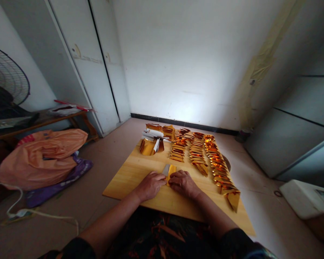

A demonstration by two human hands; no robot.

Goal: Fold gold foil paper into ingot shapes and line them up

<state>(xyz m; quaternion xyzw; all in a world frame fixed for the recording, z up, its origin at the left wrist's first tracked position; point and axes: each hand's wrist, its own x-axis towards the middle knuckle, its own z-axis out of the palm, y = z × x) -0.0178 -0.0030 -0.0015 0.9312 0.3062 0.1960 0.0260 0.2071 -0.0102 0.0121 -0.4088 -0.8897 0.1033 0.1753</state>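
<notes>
Lying between the left hand (151,185) and the right hand (184,183), the paper (172,169) sits just in from the middle of the near edge of the desk (128,176). Its long side points toward the far edge. Neither hand is clearly nearer; each touches one side. Both have bent fingers, nearly closed, holding the paper's near end. It looks thin, shiny gold on the right and dull grey on the left.

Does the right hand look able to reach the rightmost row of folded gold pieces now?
Probably yes: bare board lies between the right hand and the near end of the rightmost row. But the hand is on a gold sheet, which it may need to release.
</notes>
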